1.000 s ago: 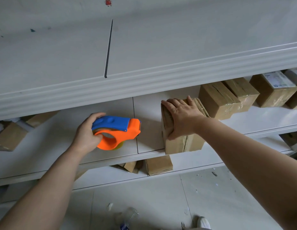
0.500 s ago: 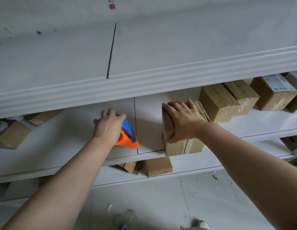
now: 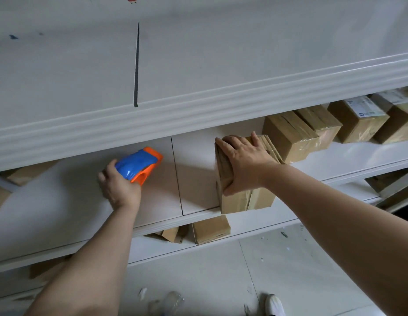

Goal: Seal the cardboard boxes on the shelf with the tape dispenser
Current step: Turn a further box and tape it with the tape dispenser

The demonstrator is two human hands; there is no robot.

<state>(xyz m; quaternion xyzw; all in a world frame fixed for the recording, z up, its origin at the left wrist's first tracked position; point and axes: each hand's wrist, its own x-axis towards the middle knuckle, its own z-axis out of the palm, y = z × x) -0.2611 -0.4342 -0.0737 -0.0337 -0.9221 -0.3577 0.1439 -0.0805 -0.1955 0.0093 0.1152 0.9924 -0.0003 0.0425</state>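
Grips tape dispenser (image 3: 139, 164) in left hand (image 3: 121, 188) over white shelf (image 3: 61, 206); clasps cardboard box (image 3: 246, 199) at its front edge with right hand (image 3: 244, 165).

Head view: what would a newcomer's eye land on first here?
The bright orange and blue tape dispenser, held in the left grip over the white shelf, stands out most. Next is the right grip clasping the top of an upright cardboard box at the shelf's front edge. Behind it to the right sits a row of taped boxes.
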